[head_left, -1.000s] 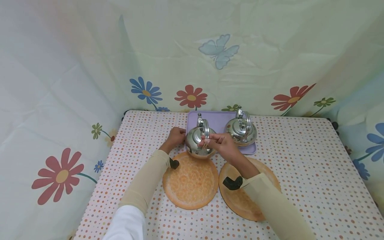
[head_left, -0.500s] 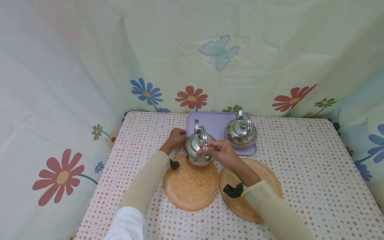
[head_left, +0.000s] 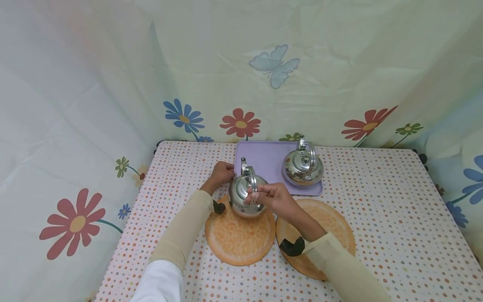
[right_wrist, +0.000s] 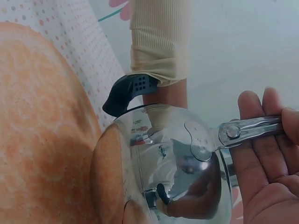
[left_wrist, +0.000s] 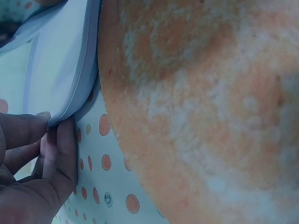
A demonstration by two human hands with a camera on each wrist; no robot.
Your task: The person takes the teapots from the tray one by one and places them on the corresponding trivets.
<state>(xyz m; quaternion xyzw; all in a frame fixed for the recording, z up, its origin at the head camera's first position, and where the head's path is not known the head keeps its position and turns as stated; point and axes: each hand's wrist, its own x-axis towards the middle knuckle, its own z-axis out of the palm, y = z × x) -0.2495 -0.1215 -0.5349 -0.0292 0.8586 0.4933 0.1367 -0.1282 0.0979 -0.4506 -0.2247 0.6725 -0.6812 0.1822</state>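
Observation:
My right hand grips the arched handle of a shiny metal kettle, thumb on one side and fingers behind it. The kettle hangs over the far part of the left round mat, which has a pancake-like print; its spout points away from me. At the tray's left edge, my left hand pinches the rim of the lilac tray, thumb on top and fingers below, plainest in the left wrist view. A second metal kettle stands on the tray's right half.
Another round mat with the same print lies on the right, partly under my right forearm. The dotted tablecloth spreads around everything. A flowered curtain stands right behind the table and at its sides.
My right hand has brought the kettle toward me and slightly left, from the tray's left half to over the left mat. The left hand has kept its pinch on the tray rim.

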